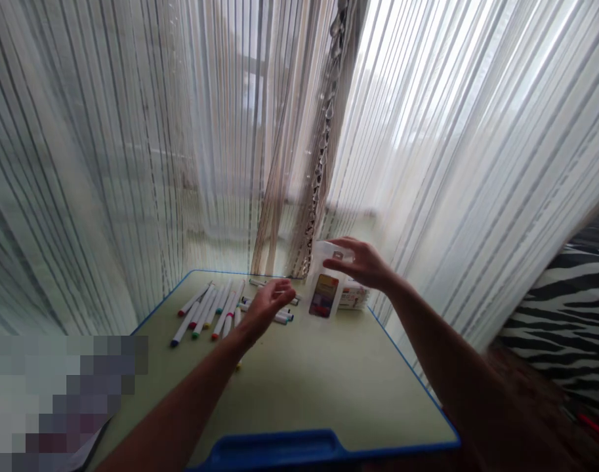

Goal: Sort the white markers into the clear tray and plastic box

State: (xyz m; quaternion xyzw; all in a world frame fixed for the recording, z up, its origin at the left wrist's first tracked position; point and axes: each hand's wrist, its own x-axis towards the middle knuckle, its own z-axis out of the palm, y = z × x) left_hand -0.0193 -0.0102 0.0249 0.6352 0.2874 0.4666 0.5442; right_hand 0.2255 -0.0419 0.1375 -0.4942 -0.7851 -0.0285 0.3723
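Right hand: we had the right hand (361, 261) closed on the upper part of the case, thumb across its front.
Case: the translucent case (323, 298) stood nearly upright with a slight tilt, at the far side of the table (329, 380) (we couldn't tell whether its bottom edge touched down). A grip only at the top could have let it swing or slip if we loosened the thumb.
Left hand: our left hand (267, 301) was over or beside the markers, fingers loosely bent; we couldn't tell whether it held one.
Markers: the white markers (185, 326) lay loose, most of them left of that hand. A brush from our forearm could have set them rolling, especially the yellow-tipped one partly hidden by it.
White box: the white box (354, 299) sat just beside the case, so a careless swing to the right might have knocked it.
Curtain: the string curtain (107, 131) hung close behind, and its strands might have snagged on the case if we lifted it backwards.
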